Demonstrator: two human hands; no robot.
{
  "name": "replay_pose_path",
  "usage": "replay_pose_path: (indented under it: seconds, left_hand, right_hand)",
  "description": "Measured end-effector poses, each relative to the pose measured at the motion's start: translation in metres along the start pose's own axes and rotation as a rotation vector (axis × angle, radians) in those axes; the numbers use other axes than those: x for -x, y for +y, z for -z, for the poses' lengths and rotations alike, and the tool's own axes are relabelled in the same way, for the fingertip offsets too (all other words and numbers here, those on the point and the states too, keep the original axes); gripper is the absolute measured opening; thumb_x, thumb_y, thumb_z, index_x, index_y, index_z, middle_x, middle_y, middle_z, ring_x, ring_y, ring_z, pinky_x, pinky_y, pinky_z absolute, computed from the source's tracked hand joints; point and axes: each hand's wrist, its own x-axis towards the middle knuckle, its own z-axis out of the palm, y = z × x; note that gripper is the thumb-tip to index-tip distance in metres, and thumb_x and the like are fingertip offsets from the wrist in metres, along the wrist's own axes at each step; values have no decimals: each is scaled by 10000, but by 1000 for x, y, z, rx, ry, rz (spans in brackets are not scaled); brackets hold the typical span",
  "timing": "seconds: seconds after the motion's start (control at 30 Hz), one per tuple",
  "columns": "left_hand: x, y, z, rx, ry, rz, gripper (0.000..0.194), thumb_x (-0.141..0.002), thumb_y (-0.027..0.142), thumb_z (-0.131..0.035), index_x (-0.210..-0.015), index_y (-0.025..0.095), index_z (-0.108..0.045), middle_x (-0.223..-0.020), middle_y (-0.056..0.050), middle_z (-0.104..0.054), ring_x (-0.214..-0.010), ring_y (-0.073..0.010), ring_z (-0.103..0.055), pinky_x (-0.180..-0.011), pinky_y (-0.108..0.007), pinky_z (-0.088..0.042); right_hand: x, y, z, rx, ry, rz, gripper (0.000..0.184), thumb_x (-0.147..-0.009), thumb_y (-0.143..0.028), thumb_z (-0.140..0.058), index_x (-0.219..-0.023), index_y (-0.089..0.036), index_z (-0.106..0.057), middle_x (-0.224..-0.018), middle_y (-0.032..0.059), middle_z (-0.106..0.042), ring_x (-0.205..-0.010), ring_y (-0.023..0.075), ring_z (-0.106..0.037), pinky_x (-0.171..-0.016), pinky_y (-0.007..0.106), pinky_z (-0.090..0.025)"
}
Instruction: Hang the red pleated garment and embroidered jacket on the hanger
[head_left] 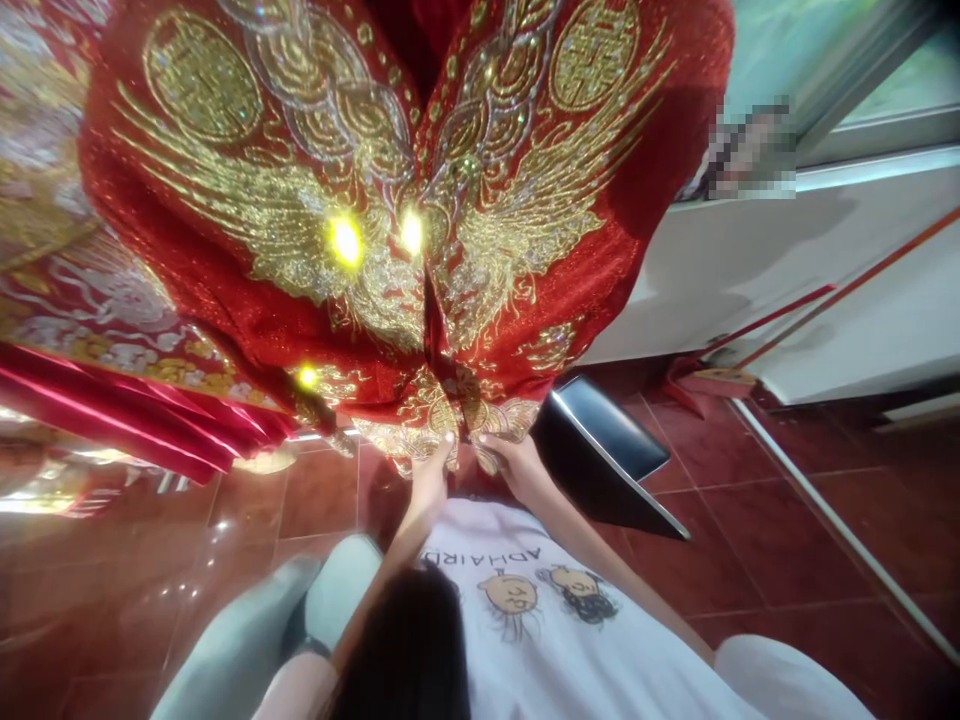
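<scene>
A red jacket (525, 300) with gold and silver embroidery hangs spread out in front of me, its front opening running down the middle. At the left side of that opening, my left hand (430, 475) is closed on the bottom hem, thumb on top. My right hand (510, 458) pinches the hem on the other side, close to the left. The fingers under the cloth are hidden. Two round gold emblems sit high on the jacket, with wing-like gold patterns below them.
Other embroidered garments (112, 300) and pink-red pleated cloth (150, 420) hang at the left. A black bin (600, 450) stands right of my hands. Farther right are a red dustpan (686, 385), a broom (720, 382) and a white pole (817, 505) on the tiled floor (735, 560).
</scene>
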Motion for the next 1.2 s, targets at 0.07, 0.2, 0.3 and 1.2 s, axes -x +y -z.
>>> replay_pose_path:
  seconds: [0.07, 0.2, 0.3, 1.2]
  left_hand:
    - [-1, -4, -2, -34, 28, -14, 309, -571, 311, -839, -713, 155, -614, -641, -1, -647, -655, -154, -655, -653, -256, -513]
    - [-1, -6, -6, -21, 40, -3, 282, -564, 284, -838, -696, 170, -617, -675, -4, -657, -754, -185, -677, -764, -299, -541]
    - [-1, -5, -8, 2, 7, -9, 244, -585, 253, -829, -646, 187, -602, -640, 0, -637, -859, -200, -679, -872, -311, -522]
    - [12, 10, -17, 70, 22, -2, 318, -603, 257, -835, -866, 168, -681, -706, 3, -691, -621, -137, -645, -770, -291, -529]
  right_hand:
    - [-1, -1, 0, 12, 8, -8, 369, -459, -133, -807, -788, -139, -639, -728, 22, -699, -638, 153, -641, -654, 274, -532]
    - [-2, -5, -3, 20, 9, -24, 369, -445, -151, -824, -766, -129, -643, -703, 25, -693, -627, 153, -641, -637, 268, -530]
    - [-1, -9, -8, 12, -38, -43, 388, -445, -171, -848, -774, -133, -646, -770, 45, -714, -661, 168, -657, -661, 288, -548]
    - [8, 1, -16, -94, -184, -140, 205, -574, -191, -786, -713, -152, -642, -660, 51, -679, -645, 169, -646, -575, 257, -539]
